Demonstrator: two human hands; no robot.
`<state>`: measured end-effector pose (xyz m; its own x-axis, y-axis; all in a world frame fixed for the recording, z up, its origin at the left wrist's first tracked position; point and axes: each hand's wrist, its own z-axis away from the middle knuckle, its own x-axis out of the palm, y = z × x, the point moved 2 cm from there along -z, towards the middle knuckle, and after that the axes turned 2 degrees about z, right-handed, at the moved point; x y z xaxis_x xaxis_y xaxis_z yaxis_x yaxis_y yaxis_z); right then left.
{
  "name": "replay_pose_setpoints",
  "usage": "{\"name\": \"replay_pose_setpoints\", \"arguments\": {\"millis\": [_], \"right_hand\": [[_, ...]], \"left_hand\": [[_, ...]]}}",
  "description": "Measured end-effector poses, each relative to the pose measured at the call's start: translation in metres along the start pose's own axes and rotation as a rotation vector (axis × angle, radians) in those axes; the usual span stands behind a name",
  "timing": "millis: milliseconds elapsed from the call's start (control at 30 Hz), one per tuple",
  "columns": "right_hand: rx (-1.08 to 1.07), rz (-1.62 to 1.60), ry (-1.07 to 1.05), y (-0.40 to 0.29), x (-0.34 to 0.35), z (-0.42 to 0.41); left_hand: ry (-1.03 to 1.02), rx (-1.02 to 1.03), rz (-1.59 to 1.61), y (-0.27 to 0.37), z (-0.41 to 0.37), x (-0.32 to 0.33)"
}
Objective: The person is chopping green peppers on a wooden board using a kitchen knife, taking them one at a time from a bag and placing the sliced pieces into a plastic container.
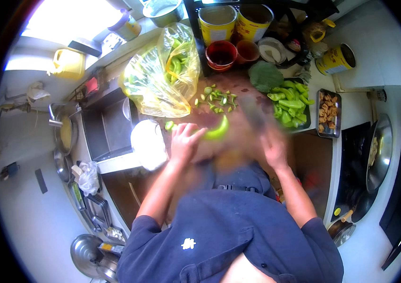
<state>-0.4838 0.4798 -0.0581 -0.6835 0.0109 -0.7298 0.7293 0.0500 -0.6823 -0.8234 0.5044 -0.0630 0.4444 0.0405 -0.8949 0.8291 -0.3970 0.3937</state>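
On the brown cutting board (207,148), my left hand (185,138) grips a long green pepper (219,130), whose curved end sticks out to the right. My right hand (273,144) holds a knife (251,112), blurred, over the board's right part. Between and beyond my hands lie cut pepper stem ends (221,99). Behind my left hand stands a yellow-tinted plastic bag (151,88) with more green peppers in it. A tray at the right holds cut green peppers (290,102), with a large green leaf (266,76) beside it.
Left of the board are a white bundle (148,144) and a sink (110,123). A metal tray of browned pieces (328,112) lies right. Yellow tins (218,26) and red containers (221,55) stand at the back under a black rack. A wok (380,155) sits far right.
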Motion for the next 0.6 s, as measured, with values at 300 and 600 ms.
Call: {"name": "replay_pose_setpoints", "arguments": {"millis": [300, 600], "right_hand": [[-0.279, 0.297, -0.352, 0.0, 0.031, -0.016], [-0.333, 0.37, -0.463, 0.031, 0.062, -0.041]], "left_hand": [[-0.036, -0.098, -0.173, -0.019, 0.023, 0.022], [-0.019, -0.081, -0.12, -0.028, 0.03, 0.021]]}}
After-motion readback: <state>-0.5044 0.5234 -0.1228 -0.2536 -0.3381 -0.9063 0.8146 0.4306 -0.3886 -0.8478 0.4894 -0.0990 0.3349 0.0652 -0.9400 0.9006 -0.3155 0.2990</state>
